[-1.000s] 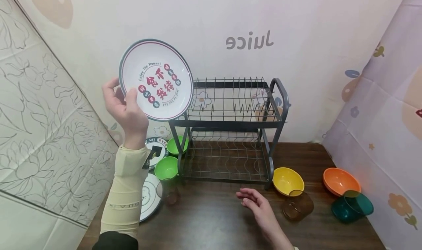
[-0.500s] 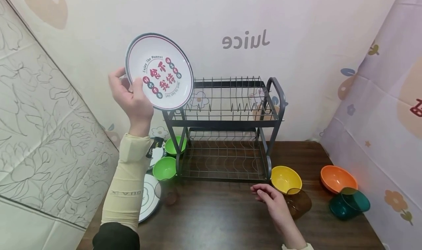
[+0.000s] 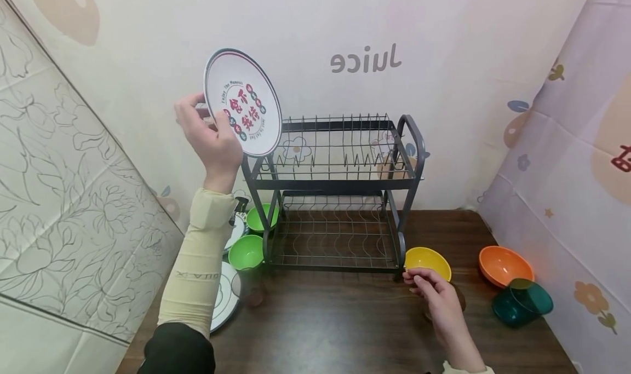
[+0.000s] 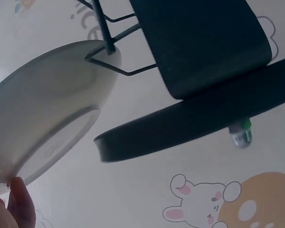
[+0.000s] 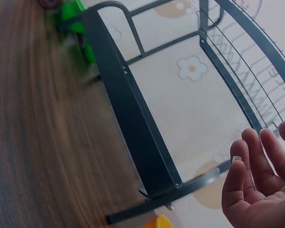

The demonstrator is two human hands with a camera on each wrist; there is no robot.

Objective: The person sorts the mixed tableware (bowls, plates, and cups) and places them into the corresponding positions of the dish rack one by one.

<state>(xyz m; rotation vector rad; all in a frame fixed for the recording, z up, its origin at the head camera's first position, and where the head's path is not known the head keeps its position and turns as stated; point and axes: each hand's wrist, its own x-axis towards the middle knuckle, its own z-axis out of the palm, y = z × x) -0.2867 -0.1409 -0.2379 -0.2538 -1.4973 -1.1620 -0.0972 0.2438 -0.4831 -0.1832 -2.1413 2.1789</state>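
Observation:
My left hand pinches a white plate by its left edge, thumb on the printed face. The plate is tilted upright at the upper left of a black two-tier dish rack, overlapping its top left corner in the head view. In the left wrist view, the plate's underside appears beside the rack's dark frame; I cannot tell whether they touch. My right hand holds nothing, its fingers loosely bent in front of a yellow bowl. It partly hides a brown cup.
Two green bowls stand left of the rack, near a clear-looking cup. More plates lie behind the left forearm. An orange bowl and a teal cup stand at the right. Patterned cloth walls surround the table.
The left hand has carried the plate rightward toward the rack and turned it more edge-on. The right hand has moved right, from the table's middle to the yellow bowl and brown cup.

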